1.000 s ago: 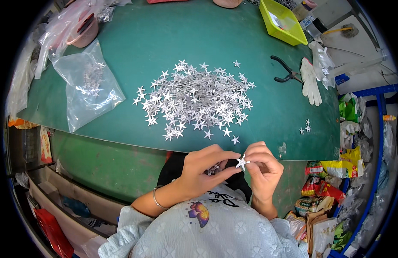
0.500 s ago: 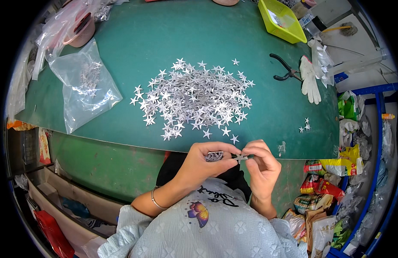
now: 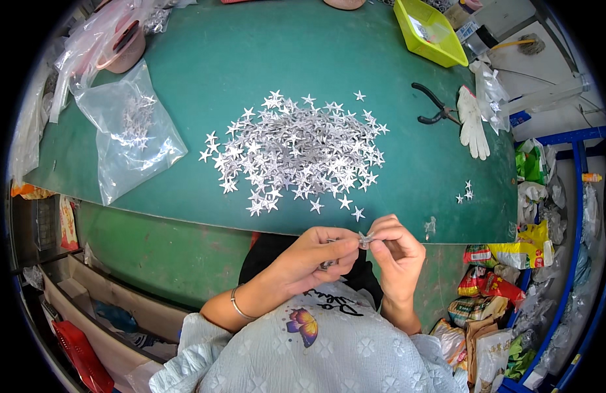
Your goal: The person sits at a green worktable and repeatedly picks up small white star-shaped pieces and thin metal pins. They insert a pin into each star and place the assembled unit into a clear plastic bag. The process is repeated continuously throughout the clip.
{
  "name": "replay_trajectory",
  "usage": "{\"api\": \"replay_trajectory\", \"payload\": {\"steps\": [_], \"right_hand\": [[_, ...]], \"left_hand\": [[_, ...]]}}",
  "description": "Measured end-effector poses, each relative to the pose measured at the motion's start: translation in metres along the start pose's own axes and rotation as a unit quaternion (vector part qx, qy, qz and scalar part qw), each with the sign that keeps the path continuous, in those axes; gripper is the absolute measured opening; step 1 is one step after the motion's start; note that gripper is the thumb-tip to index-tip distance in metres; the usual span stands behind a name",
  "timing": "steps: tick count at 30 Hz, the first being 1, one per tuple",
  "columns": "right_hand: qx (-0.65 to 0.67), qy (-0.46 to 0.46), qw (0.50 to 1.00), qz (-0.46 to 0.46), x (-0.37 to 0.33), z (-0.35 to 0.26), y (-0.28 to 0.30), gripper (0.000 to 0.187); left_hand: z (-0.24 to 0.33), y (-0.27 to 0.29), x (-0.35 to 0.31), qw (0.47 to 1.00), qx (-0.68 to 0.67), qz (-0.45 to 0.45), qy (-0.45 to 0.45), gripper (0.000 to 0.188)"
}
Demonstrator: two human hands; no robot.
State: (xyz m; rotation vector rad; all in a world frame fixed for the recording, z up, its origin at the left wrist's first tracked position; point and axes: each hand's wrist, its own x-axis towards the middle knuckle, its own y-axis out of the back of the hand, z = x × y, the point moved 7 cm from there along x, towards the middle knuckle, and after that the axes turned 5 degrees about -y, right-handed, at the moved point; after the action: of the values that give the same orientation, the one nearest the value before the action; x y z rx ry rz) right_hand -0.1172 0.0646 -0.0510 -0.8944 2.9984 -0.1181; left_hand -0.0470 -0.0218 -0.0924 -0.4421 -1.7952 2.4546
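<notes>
Fingertips of left hand and right hand pinched together on one small silver star, just off the near edge of the green table. Star pile mid-table, bare green all round; plastic bag left, pliers and glove right.

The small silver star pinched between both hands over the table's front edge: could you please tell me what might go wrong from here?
1. The silver star is held between left hand and right hand just off the green table; a slip would likely drop it into the lap or onto the floor.
2. The star pile reaches close to the front edge, so a brushing forearm could sweep pieces off.
</notes>
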Motion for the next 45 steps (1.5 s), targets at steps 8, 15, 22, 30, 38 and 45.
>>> {"api": "replay_trajectory", "payload": {"steps": [8,15,22,30,38,45], "right_hand": [[-0.162,0.031,0.983,-0.078,0.016,-0.003,0.005,0.005],[-0.48,0.136,0.863,0.08,0.062,0.014,0.026,0.018],[-0.467,0.132,0.865,0.125,0.059,0.024,0.039,0.009],[0.036,-0.133,0.99,-0.005,0.026,0.044,0.027,0.006],[-0.065,-0.045,0.996,-0.035,0.011,0.014,0.008,0.007],[-0.252,0.093,0.963,-0.01,0.008,-0.02,-0.001,0.01]], "left_hand": [[0.007,0.017,-0.001,0.98,0.18,0.086,-0.002,0.025],[0.003,0.018,0.001,0.998,0.046,0.006,-0.052,0.027],[0.003,0.03,0.005,0.993,0.021,0.092,-0.066,0.027],[0.02,0.024,0.004,0.954,0.187,0.18,-0.152,0.018],[0.035,0.007,-0.002,0.873,0.398,0.152,-0.235,0.024],[0.039,-0.004,-0.007,0.826,0.479,0.119,-0.271,0.027]]}}
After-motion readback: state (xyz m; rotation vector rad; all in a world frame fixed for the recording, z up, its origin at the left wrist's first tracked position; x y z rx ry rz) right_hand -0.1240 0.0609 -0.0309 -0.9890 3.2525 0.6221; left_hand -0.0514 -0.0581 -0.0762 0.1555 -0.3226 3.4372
